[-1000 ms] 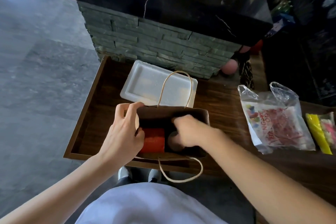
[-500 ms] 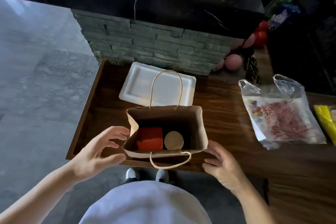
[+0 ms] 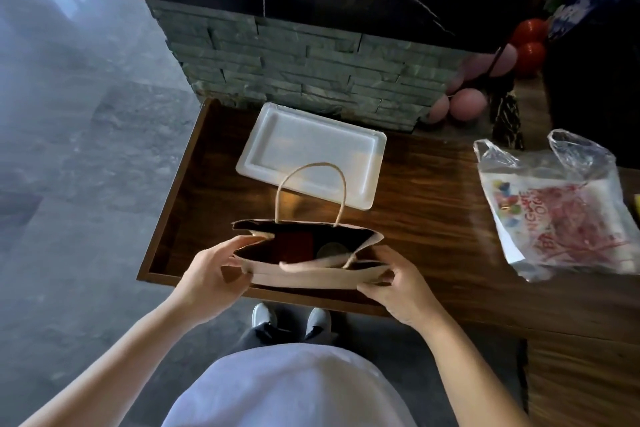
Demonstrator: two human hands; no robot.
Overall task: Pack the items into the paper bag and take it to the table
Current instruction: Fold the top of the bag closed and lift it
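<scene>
A brown paper bag (image 3: 304, 277) stands on the dark wooden counter (image 3: 422, 218) near its front edge. My left hand (image 3: 211, 274) pinches the bag's near-left rim and my right hand (image 3: 398, 282) pinches its near-right rim, folding the near wall inward so the mouth is narrow. Inside I see a red block (image 3: 294, 246) on the left and a round tan lid (image 3: 330, 250) on the right. The far handle (image 3: 310, 191) stands upright; the near handle lies flat on the folded wall.
A white foam tray (image 3: 311, 152) lies empty behind the bag. A clear plastic bag with red print (image 3: 557, 208) rests at the right. Pink and red balloons (image 3: 485, 80) sit by the stone wall (image 3: 304, 62). Grey floor lies to the left.
My right hand came out of the bag. Both hands, open beside the bag half a second ago, now grip its near rim and press the mouth nearly closed.
</scene>
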